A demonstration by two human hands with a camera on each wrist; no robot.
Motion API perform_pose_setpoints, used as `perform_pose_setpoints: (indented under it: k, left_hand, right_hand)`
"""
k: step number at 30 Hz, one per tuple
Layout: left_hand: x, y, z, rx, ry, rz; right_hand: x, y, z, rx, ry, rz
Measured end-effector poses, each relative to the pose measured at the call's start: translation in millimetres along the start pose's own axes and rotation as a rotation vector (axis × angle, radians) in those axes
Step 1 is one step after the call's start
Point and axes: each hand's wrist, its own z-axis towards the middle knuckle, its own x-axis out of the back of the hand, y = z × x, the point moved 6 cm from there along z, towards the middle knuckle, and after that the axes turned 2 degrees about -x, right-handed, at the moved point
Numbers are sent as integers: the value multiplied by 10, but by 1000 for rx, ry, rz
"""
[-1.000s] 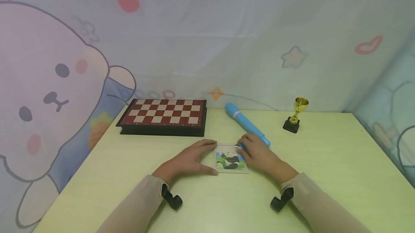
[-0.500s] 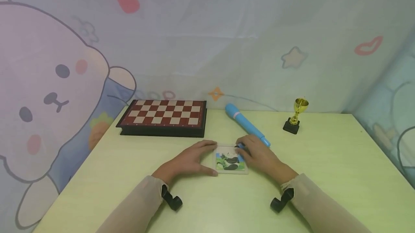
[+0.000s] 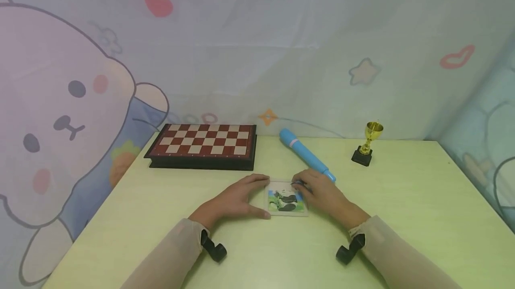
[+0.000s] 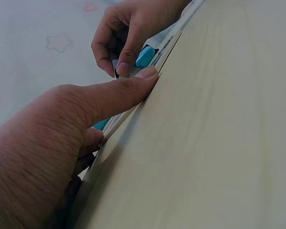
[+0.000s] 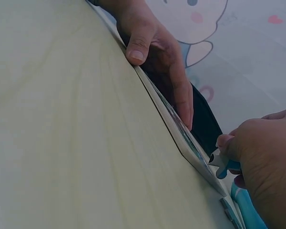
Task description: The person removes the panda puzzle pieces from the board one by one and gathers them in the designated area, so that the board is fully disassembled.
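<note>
A small panda jigsaw puzzle (image 3: 284,200) lies in a pale frame on the table. My left hand (image 3: 233,197) spans the frame's left side, its thumb touching the near left corner and its fingertips at the far left corner; in the left wrist view that thumb (image 4: 119,93) lies straight along the edge. With thumb and forefinger my right hand (image 3: 322,193) pinches a puzzle piece (image 5: 220,164) over the far right corner. That piece is tilted, with a rounded knob and blue on it. From the head view, fingers hide most of it.
Behind the puzzle lies a blue toy microphone (image 3: 306,152), close to my right hand. A chessboard box (image 3: 203,146) sits at the back left. At the back right stands a small gold trophy cup (image 3: 367,141). A printed cloth (image 3: 241,56) hangs behind the table.
The puzzle piece in my right hand has tipped from showing its printed face to nearly edge-on, and the right fingers have shifted slightly. The left hand and the frame have stayed put.
</note>
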Motion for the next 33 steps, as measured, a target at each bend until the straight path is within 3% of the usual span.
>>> perform_pose_setpoints:
  k: [23, 26, 33]
  left_hand:
    - [13, 17, 0, -20, 9, 27]
    - [30, 27, 2, -26, 15, 34]
    - [9, 13, 5, -11, -1, 10]
  right_hand:
    - [36, -36, 5, 95, 65, 28]
    - [54, -28, 17, 74, 71, 49]
    - [113, 39, -11, -64, 76, 96]
